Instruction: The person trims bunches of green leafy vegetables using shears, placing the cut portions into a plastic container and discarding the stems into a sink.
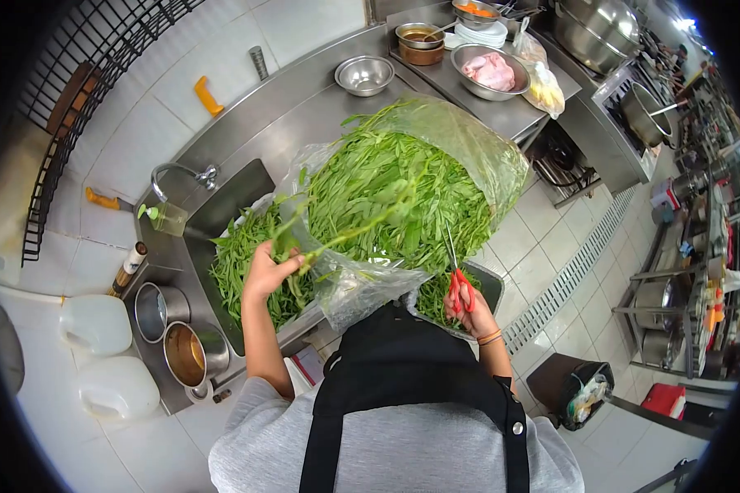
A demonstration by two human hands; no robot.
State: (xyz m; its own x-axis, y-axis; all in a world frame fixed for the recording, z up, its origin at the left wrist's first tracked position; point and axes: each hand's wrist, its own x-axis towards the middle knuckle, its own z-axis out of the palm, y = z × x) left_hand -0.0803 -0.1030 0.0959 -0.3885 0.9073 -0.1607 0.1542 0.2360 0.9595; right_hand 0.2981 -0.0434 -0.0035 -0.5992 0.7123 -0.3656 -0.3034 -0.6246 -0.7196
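Observation:
My left hand is closed on long leafy green stalks, which stretch right and look blurred. It is over the sink, where more cut greens are heaped. In front of me a large clear plastic bag lies open, full of long-leaved greens. My right hand grips red-handled scissors at the bag's near right edge, blades pointing away from me. Below the scissors is a container with some more greens in it.
A faucet and soap bottle stand at the left. Pots and white jugs are at the lower left. Steel bowls and a bowl of raw meat sit at the back. A bin stands right.

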